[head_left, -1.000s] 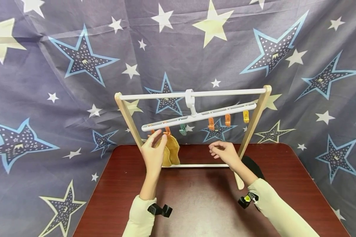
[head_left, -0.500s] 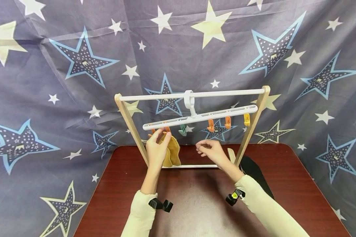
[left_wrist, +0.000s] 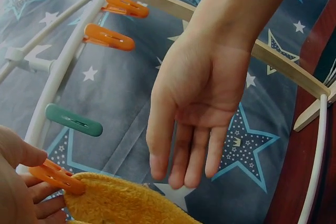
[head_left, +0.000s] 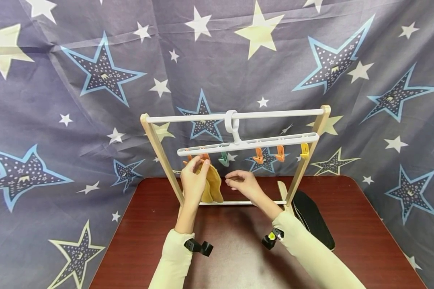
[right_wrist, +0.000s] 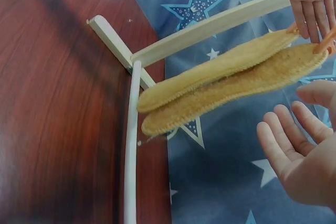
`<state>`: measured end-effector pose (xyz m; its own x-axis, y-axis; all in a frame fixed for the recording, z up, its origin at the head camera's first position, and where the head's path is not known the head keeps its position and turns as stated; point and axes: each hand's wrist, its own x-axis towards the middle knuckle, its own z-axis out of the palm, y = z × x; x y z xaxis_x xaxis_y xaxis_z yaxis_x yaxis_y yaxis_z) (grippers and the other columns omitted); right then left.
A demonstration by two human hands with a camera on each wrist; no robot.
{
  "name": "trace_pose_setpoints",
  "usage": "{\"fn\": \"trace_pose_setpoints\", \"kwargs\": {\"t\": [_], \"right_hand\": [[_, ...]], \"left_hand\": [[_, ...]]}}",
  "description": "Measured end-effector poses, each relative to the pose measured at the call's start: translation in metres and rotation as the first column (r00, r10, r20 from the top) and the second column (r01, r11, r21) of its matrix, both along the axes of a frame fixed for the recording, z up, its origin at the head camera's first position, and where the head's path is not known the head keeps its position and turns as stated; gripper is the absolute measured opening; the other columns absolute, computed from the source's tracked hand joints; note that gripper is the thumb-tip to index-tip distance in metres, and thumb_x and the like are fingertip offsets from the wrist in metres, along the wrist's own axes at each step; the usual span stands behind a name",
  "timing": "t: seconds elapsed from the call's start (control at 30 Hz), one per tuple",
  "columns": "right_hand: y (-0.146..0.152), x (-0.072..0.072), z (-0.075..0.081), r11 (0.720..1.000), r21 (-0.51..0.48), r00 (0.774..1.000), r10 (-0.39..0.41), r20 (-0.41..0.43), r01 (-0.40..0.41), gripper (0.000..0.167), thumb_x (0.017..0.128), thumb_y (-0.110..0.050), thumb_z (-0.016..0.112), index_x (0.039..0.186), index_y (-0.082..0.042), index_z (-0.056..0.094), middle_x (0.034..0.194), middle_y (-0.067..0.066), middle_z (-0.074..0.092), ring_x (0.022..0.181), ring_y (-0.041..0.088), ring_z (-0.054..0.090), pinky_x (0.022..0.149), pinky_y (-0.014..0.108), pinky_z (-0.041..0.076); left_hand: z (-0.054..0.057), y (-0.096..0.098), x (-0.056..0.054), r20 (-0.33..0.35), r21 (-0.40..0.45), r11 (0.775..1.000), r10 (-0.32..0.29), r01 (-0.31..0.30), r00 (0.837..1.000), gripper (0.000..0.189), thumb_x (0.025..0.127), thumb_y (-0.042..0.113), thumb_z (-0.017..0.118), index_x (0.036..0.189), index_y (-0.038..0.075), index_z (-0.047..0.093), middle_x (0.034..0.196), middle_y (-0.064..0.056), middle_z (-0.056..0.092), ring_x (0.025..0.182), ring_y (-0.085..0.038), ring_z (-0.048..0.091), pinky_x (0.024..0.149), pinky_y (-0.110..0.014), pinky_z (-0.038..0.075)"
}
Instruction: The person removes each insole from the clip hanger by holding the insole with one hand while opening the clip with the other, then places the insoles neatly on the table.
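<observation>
Two yellow fuzzy insoles [right_wrist: 236, 85] hang toe-down, side by side, from orange clothespins at the left end of a white clip hanger [head_left: 260, 142]. My left hand [head_left: 194, 178] is at these clothespins; in the left wrist view its thumb and fingers pinch the orange clothespin [left_wrist: 58, 176] that grips the nearer insole. My right hand [head_left: 244, 184] hovers just right of the insoles, touching nothing, its fingers loosely extended. In the right wrist view the right palm [right_wrist: 310, 166] lies beside the insoles, apart from them.
The hanger hooks on the white top bar [head_left: 278, 113] of a wooden-legged rack on a red-brown table [head_left: 137, 241]. A green clothespin [head_left: 224, 159], orange ones and a yellow one [head_left: 304, 151] hang along it. A black flat pad [head_left: 312, 220] lies behind my right arm.
My right hand has moved left toward the insoles. The hanger has levelled, its left end rising and right end dropping. My left hand has shifted slightly right and closed on the clothespin.
</observation>
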<state>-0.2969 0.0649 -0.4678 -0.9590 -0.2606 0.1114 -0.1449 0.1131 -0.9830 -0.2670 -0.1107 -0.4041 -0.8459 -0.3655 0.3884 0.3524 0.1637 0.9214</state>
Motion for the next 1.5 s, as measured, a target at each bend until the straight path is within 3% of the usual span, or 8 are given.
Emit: {"fn": "trace_pose_setpoints", "kwargs": {"t": [0.1,0.37,0.67,0.77,1.07,1.17,1.3,1.5], "right_hand": [[-0.006,0.001,-0.003,1.0,-0.015,1.0,0.024,-0.009,-0.025,0.027,0.091,-0.003,0.072,0.114,0.011,0.069,0.11,0.029,0.072,0.085,0.009,0.07,0.076,0.029,0.062],[-0.019,0.004,-0.013,1.0,0.001,0.999,0.003,-0.037,-0.003,0.025,0.088,-0.003,0.076,0.11,0.009,0.071,0.105,0.028,0.074,0.088,0.02,0.072,0.074,0.018,0.056],[-0.02,0.007,-0.015,0.999,-0.032,1.0,0.013,-0.013,-0.013,0.02,0.092,-0.001,0.07,0.108,0.012,0.07,0.101,0.027,0.074,0.096,0.045,0.072,0.085,0.053,0.061],[-0.017,0.01,-0.01,0.998,-0.054,0.999,0.04,0.01,-0.039,0.022,0.094,0.0,0.067,0.11,0.015,0.067,0.104,0.033,0.071,0.099,0.05,0.07,0.085,0.054,0.061],[-0.007,0.012,-0.014,0.995,-0.074,0.996,0.074,0.048,-0.071,0.025,0.094,-0.002,0.069,0.111,0.016,0.067,0.102,0.029,0.073,0.09,0.032,0.074,0.088,0.059,0.059],[-0.004,0.014,-0.012,0.993,-0.084,0.995,0.082,0.063,-0.077,0.026,0.094,-0.002,0.069,0.112,0.017,0.066,0.101,0.029,0.073,0.089,0.029,0.074,0.083,0.048,0.063],[-0.002,0.015,-0.011,0.994,-0.086,0.993,0.079,0.085,-0.072,0.027,0.094,-0.003,0.069,0.113,0.016,0.066,0.102,0.028,0.073,0.088,0.027,0.074,0.076,0.033,0.064],[-0.002,0.015,-0.012,0.995,-0.081,0.994,0.073,0.077,-0.066,0.027,0.094,-0.004,0.069,0.114,0.015,0.067,0.103,0.028,0.073,0.092,0.034,0.074,0.086,0.052,0.062]], "left_hand": [[0.001,0.001,0.001,-0.002,-0.012,1.0,0.021,-0.021,1.0,0.023,0.091,0.002,0.072,0.112,-0.006,0.073,0.1,-0.027,0.075,0.108,-0.038,0.072,0.101,-0.048,0.055],[0.003,0.001,0.003,0.033,-0.018,1.0,0.024,-0.024,0.999,0.023,0.091,0.006,0.073,0.112,-0.004,0.074,0.101,-0.024,0.076,0.106,-0.035,0.073,0.099,-0.045,0.057],[0.004,-0.004,0.005,0.036,-0.033,0.996,-0.082,0.083,0.996,0.028,0.096,0.006,0.067,0.12,-0.01,0.069,0.112,-0.029,0.072,0.112,-0.04,0.069,0.104,-0.047,0.053],[0.004,-0.005,0.005,0.055,-0.03,0.99,-0.134,0.136,0.989,0.031,0.1,0.007,0.062,0.126,-0.011,0.064,0.12,-0.03,0.069,0.12,-0.04,0.065,0.11,-0.047,0.049],[0.004,-0.002,0.003,0.064,-0.036,0.978,-0.202,0.205,0.977,0.033,0.104,0.002,0.052,0.131,-0.015,0.058,0.131,-0.032,0.063,0.123,-0.042,0.06,0.111,-0.048,0.047],[0.004,0.0,0.003,0.064,0.0,0.978,-0.206,0.207,0.976,0.031,0.103,0.0,0.052,0.129,-0.016,0.059,0.13,-0.033,0.063,0.123,-0.041,0.061,0.11,-0.041,0.049],[0.004,0.001,0.003,0.06,0.045,0.982,-0.187,0.184,0.981,0.029,0.101,-0.002,0.055,0.126,-0.016,0.061,0.124,-0.033,0.065,0.115,-0.029,0.065,0.1,-0.021,0.051],[0.002,0.002,0.001,0.04,0.06,0.987,-0.152,0.15,0.987,0.026,0.098,-0.004,0.059,0.121,-0.016,0.064,0.117,-0.034,0.068,0.097,-0.006,0.064,0.087,-0.009,0.05]]}}
